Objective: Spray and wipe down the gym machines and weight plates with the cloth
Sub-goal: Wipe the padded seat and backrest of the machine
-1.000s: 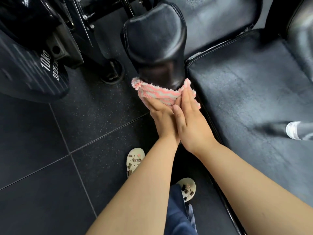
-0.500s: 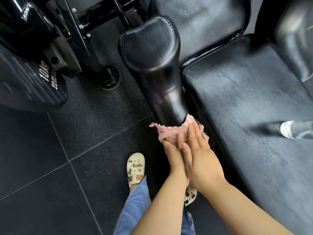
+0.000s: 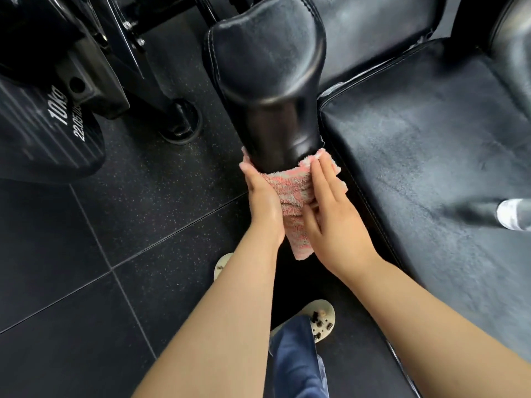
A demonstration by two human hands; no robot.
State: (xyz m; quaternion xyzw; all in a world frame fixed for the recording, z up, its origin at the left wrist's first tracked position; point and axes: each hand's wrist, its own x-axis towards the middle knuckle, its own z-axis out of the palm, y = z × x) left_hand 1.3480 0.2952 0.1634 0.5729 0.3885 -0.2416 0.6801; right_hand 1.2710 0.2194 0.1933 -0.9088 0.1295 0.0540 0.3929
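Note:
A black padded upright cushion [image 3: 264,81] of the gym machine stands in the middle, wide at the top and narrow below. A pink and grey cloth [image 3: 290,191] is wrapped round its narrow lower part, with one end hanging down. My left hand [image 3: 263,202] grips the cloth against the cushion's left side. My right hand [image 3: 330,214] presses the cloth from the right with straight fingers. The cushion below the cloth is hidden by my hands.
A black 10 kg weight plate [image 3: 51,124] hangs at the left beside a machine foot [image 3: 181,124]. A wide black seat pad [image 3: 431,168] fills the right, with a blurred white-capped object [image 3: 514,214] on it. My sandalled feet [image 3: 319,320] stand on dark floor tiles.
The cloth slid down from under the cushion's wide head to its narrow part. My hands, earlier side by side, now sit apart on either side of the cushion.

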